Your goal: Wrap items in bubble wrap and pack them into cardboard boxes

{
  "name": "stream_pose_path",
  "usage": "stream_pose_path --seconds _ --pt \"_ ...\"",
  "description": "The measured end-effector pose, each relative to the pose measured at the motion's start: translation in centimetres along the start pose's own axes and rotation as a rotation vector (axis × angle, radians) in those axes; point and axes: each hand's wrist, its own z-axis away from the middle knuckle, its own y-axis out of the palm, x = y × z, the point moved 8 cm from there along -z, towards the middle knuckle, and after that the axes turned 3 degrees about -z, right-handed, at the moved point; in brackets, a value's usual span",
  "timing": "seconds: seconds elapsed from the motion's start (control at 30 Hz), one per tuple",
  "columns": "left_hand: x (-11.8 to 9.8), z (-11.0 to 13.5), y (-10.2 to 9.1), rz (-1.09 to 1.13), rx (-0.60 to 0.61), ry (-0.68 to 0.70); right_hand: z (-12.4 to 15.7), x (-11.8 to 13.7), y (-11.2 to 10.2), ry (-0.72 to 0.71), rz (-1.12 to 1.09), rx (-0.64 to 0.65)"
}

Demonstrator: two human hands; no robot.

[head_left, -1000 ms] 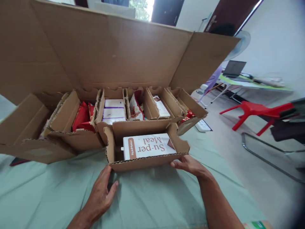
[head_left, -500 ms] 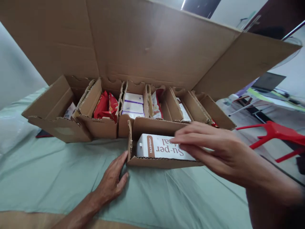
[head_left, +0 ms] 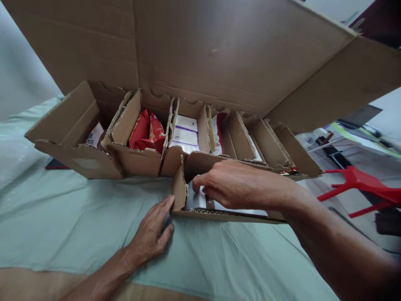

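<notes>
A narrow open cardboard bin lies on the green cloth in front of me. Inside it is a white carton with a brown band near its left end; most of its print is covered by my hand. My right hand reaches over the carton from the right, fingers bent at its left end, with the index fingertip just past the band. The exact grip of the thumb is hidden. With fingers stretched out, my left hand rests on the cloth, its fingertips against the bin's left end.
Behind stands a row of cardboard compartments holding red packets, white packs with purple edges and other packages. A large cardboard panel rises behind them. To the right is a red plastic stool.
My right hand has moved left along the carton to its left end, and its fingers have bent down. The left hand stays by the bin's end. The view has shifted slightly.
</notes>
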Motion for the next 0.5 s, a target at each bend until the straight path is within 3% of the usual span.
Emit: stream_pose_path --seconds 0.23,0.5 --pt "-0.3 -0.2 -0.4 0.002 -0.025 -0.011 1.4 -1.4 0.7 -0.114 -0.277 -0.137" --pt "-0.3 -0.2 -0.3 0.038 0.000 -0.041 2.0 -2.2 -0.1 -0.114 -0.244 -0.292"
